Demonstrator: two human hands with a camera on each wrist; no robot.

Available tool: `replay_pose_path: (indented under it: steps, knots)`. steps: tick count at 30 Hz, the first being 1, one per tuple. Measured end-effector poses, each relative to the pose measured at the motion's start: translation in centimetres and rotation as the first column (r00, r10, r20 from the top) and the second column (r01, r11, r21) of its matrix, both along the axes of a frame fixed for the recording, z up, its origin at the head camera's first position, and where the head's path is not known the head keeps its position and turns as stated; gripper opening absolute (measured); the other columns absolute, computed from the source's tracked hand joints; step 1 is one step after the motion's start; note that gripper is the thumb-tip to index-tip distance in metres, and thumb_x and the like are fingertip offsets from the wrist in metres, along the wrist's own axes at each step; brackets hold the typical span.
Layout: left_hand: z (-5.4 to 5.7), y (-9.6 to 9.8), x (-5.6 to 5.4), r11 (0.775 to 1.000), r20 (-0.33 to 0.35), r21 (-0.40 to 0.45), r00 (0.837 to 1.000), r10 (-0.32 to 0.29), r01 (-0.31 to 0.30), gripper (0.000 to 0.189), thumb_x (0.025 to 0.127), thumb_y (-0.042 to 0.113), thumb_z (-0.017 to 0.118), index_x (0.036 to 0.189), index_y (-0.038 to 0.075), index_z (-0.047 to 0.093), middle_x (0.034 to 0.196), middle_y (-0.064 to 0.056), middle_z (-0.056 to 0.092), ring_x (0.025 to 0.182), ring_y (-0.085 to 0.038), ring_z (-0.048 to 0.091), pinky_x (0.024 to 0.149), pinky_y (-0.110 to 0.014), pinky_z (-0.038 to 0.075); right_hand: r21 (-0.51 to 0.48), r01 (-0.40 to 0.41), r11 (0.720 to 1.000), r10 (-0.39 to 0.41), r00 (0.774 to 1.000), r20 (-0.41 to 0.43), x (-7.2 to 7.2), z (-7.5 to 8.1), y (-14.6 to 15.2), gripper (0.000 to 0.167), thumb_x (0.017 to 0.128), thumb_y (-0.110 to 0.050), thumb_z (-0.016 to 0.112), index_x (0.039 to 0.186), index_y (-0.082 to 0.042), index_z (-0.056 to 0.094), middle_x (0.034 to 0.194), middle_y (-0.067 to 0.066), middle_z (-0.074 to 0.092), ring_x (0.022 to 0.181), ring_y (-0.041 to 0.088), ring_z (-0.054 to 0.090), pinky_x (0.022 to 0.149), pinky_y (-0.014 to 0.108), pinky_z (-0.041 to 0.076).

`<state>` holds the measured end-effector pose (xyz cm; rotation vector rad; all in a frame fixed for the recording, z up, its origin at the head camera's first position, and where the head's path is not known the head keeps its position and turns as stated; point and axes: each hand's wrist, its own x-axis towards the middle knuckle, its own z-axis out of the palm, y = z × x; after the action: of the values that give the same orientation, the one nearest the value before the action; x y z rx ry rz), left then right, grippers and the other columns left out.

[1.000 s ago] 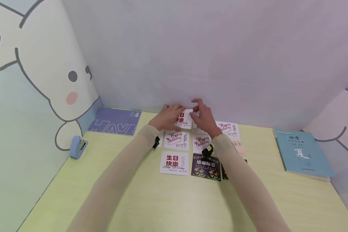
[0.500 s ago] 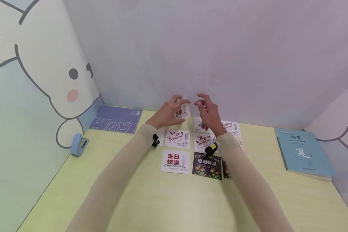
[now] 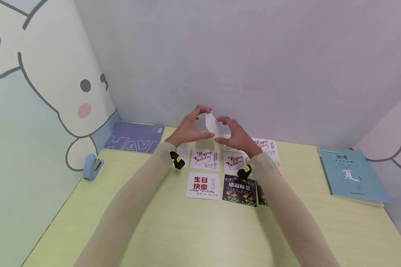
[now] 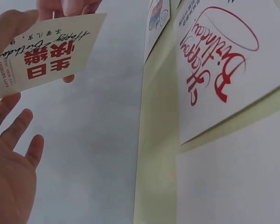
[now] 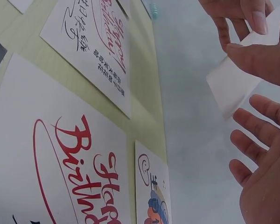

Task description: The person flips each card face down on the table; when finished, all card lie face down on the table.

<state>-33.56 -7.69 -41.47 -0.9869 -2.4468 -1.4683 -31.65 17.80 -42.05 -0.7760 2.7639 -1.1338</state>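
Observation:
A white birthday card with red characters is held up off the table near the back wall. Its printed face shows in the left wrist view, and its plain back in the right wrist view. My left hand holds it between thumb and index finger, with the other fingers loosely spread. From the other side, my right hand has its thumb and a fingertip at the card's edges, pinching it too. Beneath both hands lie rows of cards, among them a Happy Birthday card.
Nearer me lie a red-lettered card and a dark flowered card. A purple notebook sits at the back left, a blue stapler by the left wall. On the right lies a teal book. The grey wall stands close behind the hands.
The birthday card has risen from the back row and turned from lying flat to steeply tilted. Both hands have lifted with it, and the right hand has closed in on the card.

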Motion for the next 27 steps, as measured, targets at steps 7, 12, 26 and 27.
replay_pose_path:
  steps: [7, 12, 26, 27]
  knots:
    - [-0.1, -0.9, -0.1, 0.999, 0.024, -0.050, 1.000, 0.012, -0.010, 0.078, 0.076, 0.024, 0.098, 0.136, 0.015, 0.049, 0.152, -0.008, 0.056, 0.144, -0.026, 0.051, 0.117, -0.055, 0.044, 0.008, 0.022, 1.000, -0.022, 1.000, 0.009, 0.0, -0.1, -0.2, 0.089, 0.087, -0.034, 0.088, 0.161, -0.021, 0.041, 0.164, 0.012, 0.046, 0.152, 0.041, 0.037, 0.121, 0.071, 0.032]
    - [-0.6, -1.7, -0.6, 0.958, -0.007, -0.284, 0.999, 0.040, -0.040, 0.082, 0.072, 0.029, 0.099, 0.138, 0.017, 0.052, 0.148, -0.007, 0.054, 0.138, -0.029, 0.048, 0.117, -0.054, 0.038, 0.054, 0.050, 0.997, -0.050, 0.999, -0.003, -0.2, -0.4, -0.6, 0.088, 0.081, -0.028, 0.090, 0.156, -0.020, 0.045, 0.164, 0.008, 0.048, 0.146, 0.040, 0.036, 0.117, 0.069, 0.035]
    - [-1.9, -1.6, -0.5, 0.810, 0.009, -0.587, 0.999, 0.037, -0.025, 0.083, 0.082, 0.039, 0.092, 0.153, 0.026, 0.053, 0.164, -0.001, 0.050, 0.154, -0.030, 0.034, 0.124, -0.054, 0.025, 0.186, 0.071, 0.980, -0.070, 0.997, -0.015, -0.3, -1.9, -0.9, 0.087, 0.082, -0.030, 0.088, 0.157, -0.017, 0.045, 0.160, 0.014, 0.053, 0.148, 0.040, 0.035, 0.120, 0.060, 0.028]
    - [-1.9, -1.6, -0.4, 0.807, 0.023, -0.591, 0.999, 0.037, -0.016, 0.083, 0.082, 0.038, 0.093, 0.153, 0.026, 0.053, 0.165, -0.001, 0.050, 0.155, -0.030, 0.034, 0.124, -0.054, 0.025, 0.180, 0.074, 0.981, -0.074, 0.997, -0.005, -0.1, -1.9, -0.8, 0.084, 0.085, -0.031, 0.086, 0.158, -0.017, 0.045, 0.163, 0.013, 0.050, 0.149, 0.041, 0.034, 0.121, 0.062, 0.028]
